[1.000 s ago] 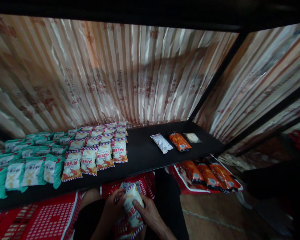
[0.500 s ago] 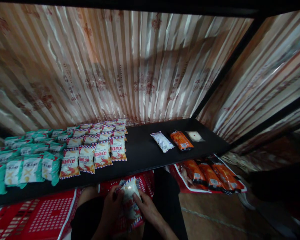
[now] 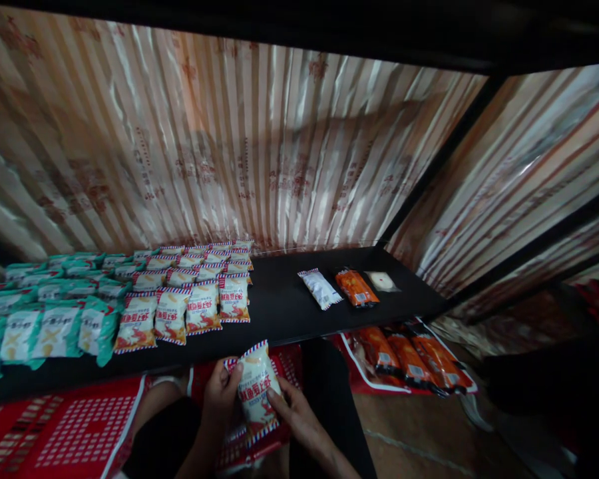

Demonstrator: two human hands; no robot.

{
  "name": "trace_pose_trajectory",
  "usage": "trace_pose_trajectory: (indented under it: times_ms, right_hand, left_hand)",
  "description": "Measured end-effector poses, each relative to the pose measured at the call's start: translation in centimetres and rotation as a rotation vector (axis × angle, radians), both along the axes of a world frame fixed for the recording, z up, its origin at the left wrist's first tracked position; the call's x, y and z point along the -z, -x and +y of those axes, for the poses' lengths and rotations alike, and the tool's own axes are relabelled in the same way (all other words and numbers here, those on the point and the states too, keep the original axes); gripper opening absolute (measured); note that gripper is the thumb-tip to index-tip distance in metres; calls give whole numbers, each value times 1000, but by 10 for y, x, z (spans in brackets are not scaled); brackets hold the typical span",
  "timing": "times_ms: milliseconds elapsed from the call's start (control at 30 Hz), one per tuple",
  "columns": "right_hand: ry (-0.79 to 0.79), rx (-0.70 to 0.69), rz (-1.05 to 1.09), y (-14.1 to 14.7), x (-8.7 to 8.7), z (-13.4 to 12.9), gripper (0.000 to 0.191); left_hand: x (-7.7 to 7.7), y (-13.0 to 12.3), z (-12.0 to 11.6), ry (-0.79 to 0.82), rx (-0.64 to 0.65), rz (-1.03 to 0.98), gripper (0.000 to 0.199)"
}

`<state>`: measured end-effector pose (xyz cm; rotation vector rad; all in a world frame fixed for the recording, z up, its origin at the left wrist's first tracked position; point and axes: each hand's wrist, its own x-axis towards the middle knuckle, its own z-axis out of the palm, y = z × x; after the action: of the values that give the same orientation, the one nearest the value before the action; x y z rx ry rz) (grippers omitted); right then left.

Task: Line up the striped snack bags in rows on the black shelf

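In front of my lap I hold a white and orange snack bag (image 3: 257, 382) with red and blue striped ends, tilted, its printed front facing up. My left hand (image 3: 220, 392) is closed at its upper left edge. A striped edge shows by the left fingertips; whether it belongs to a second bag I cannot tell. On the lower right side, my right hand (image 3: 299, 412) grips the bag with the thumb over its front. Matching snack bags (image 3: 203, 307) stand in rows on the black shelf (image 3: 274, 313), beside rows of teal snack bags (image 3: 57, 329).
Farther right on the shelf lie a silvery-white packet (image 3: 320, 289), an orange packet (image 3: 357, 287) and a small clear-wrapped white item (image 3: 382, 281). Below are red baskets (image 3: 87, 422), one holding orange packets (image 3: 404, 356). Striped curtains (image 3: 279, 146) and dark posts enclose the shelf.
Both hands have raised the snack bag slightly, and its front has turned more plainly into view. The camera view has shifted a little.
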<state>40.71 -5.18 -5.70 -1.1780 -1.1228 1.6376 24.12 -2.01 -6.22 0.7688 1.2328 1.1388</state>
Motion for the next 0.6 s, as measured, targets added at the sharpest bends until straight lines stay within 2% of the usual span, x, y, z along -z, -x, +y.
trace_pose_trajectory:
  times_ms: [133,267,433,600]
  right_hand:
    - [-22,40,-64,-9,6,7,54]
    - [-25,29,-49,-19,6,13,52]
    - [3,-12,81,-23,-3,13,48]
    - [30,-19,138,-31,-4,12,49]
  left_hand:
    - [9,-14,5,30,-86,-53,59]
    - [11,-25,10,77,-105,-46,58]
    - [-3,-37,16,52,-149,7,56]
    - [-20,-51,18,33,-175,37,51]
